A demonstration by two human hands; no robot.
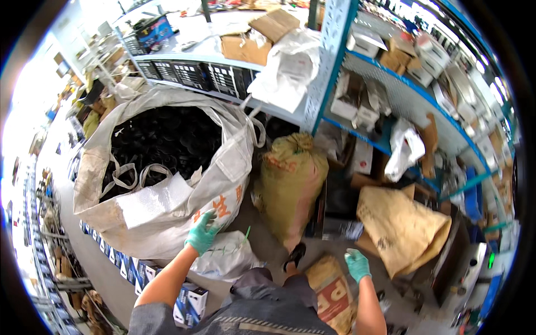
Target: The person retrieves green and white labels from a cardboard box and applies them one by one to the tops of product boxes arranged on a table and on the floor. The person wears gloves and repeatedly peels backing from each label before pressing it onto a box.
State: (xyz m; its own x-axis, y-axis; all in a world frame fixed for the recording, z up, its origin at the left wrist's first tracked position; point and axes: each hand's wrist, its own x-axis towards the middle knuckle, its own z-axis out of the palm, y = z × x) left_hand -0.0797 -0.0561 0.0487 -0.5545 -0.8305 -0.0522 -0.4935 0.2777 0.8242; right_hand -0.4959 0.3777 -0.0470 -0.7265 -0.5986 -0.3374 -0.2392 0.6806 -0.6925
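Gloves: both hands in thin green ones; everything below is placed off the big white bulk bag [162,237].
Left hand: the left hand [202,231] is up against the bag's near right side in this view, fingers spread, nothing in them. Honestly can't tell if they touch the fabric.
Right hand: the right hand [357,264] is off to the right, well apart from the bag. Fingers look loosely bent, but I can't tell if they're fully closed.
Paper sack: tan paper sack [330,290] with red print, lying to the bag's near right.
Boxes: blue-and-white boxes [190,304] in a line along the bag's near side.
Small bag: white plastic bag [226,257], slumped at the bulk bag's near right foot.
Bulk bag: wide open, piled with black parts [167,139], a pale sheet [153,200] draped over its near rim, orange printing on the side.
Woven sack: yellow-green sack [293,187], gathered at the top, just right of the bag.
Tan sheet: crumpled tan sheet [402,229], well right of the bag.
Shelf: behind the bag, black crates [192,76] below, open cardboard box [245,49] on top.
Rack: blue-edged rack [402,89], far right and behind the bag, loaded with cartons.
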